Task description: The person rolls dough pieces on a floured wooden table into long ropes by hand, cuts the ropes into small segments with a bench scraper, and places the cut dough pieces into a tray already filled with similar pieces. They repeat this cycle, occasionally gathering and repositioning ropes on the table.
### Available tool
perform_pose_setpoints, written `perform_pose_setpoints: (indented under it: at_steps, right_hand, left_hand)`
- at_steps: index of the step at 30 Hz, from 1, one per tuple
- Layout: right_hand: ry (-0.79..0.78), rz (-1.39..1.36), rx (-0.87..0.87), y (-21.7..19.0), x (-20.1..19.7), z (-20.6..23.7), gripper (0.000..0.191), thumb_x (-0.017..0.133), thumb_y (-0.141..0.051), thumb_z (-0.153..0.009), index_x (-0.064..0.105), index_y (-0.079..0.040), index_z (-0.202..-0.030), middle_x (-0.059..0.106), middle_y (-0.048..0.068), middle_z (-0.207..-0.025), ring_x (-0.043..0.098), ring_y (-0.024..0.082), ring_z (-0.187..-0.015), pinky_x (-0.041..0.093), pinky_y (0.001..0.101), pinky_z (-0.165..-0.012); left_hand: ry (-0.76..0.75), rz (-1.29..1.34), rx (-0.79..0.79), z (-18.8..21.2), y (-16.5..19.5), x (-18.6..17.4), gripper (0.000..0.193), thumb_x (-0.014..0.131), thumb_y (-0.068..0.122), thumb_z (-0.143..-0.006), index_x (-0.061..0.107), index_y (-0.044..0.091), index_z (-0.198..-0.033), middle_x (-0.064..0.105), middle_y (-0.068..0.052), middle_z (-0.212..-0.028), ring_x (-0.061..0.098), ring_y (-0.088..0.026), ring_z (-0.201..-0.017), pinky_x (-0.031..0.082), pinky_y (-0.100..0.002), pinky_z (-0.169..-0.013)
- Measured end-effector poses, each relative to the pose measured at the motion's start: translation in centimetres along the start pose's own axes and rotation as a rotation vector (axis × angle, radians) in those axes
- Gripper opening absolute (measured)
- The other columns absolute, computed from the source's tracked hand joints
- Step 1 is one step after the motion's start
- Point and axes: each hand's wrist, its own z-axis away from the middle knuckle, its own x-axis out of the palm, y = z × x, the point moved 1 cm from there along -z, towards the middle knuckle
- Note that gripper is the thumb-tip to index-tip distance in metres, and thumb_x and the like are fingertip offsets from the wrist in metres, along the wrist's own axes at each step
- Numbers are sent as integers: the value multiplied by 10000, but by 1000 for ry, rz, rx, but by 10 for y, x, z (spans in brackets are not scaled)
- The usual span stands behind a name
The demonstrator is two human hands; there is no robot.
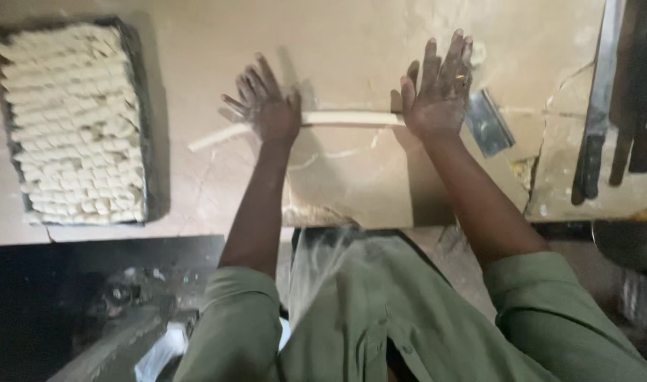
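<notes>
Rolling a dough rope (348,118) flat on the pale table (351,42). Left hand (267,106) pressed palm-down on the rope's left part, right hand (440,88) pressed palm-down on its right end; both spread wide and flat, fingers fanned, clasping nothing. Between the palms, a thick, even stretch of rope; left of the left hand, a thinner tail slanting down and away (noticeably slimmer than the middle).

Judged from that unevenness:

- Press with the heels of the palms rather than the fingertips, lightly and equally on both sides.
- Ease off over the thin tail left of the rope's middle; put more work on the thick stretch, likely sliding the palms outward from the centre while rolling.
- Roll straight across the rope's length, so as not to bend or twist it.
- Mind the right end: metal scraper (487,122) just beside it, close to the right hand's edge.

Elsewhere: well left of the rope, a dark tray (148,141) packed with rows of twisted dough pieces (72,120). Far right of the rope, long dark-handled blades (599,106) lying on the table. Below the rope, a cracked patch of table top and the green sleeves.
</notes>
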Motion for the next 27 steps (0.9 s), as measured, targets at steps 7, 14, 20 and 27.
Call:
perform_pose_setpoints:
  at_steps: [7,14,20,27]
  right_hand:
    - [-109,82,-229,21,-14,157,793,558,-473,-1034,316,-23,-1640,163,299,-1697,127,511,-1571,53,700,-1240]
    - [-475,-74,258,75,-5,170,636,488,-542,-1035,495,12,-1347,405,290,-1404,380,481,-1290,289,655,-1091]
    - [110,109,393,105,-8,82,1047,686,-718,-957,438,181,-1433,314,429,-1550,163,595,-1444,137,688,-1109]
    - [109,-899,343,2,-18,105,335,622,-159,-1034,668,36,-1302,728,138,-1011,639,165,-813,503,281,-585]
  left_hand:
    - [-26,81,269,171,-59,21,707,509,439,-1036,292,208,-1668,65,-275,-1716,-26,-566,-1544,-7,-710,-1211]
    - [-141,121,290,233,-59,9,714,498,458,-1009,268,215,-1639,57,-267,-1689,-25,-558,-1528,-10,-722,-1207]
    - [-46,67,532,185,-64,30,698,576,387,-973,349,185,-1601,214,-150,-1689,114,-417,-1563,10,-752,-1166]
    - [81,146,605,110,-197,9,379,658,265,-918,653,116,-1266,550,-137,-1466,413,-349,-1441,360,-530,-1143]
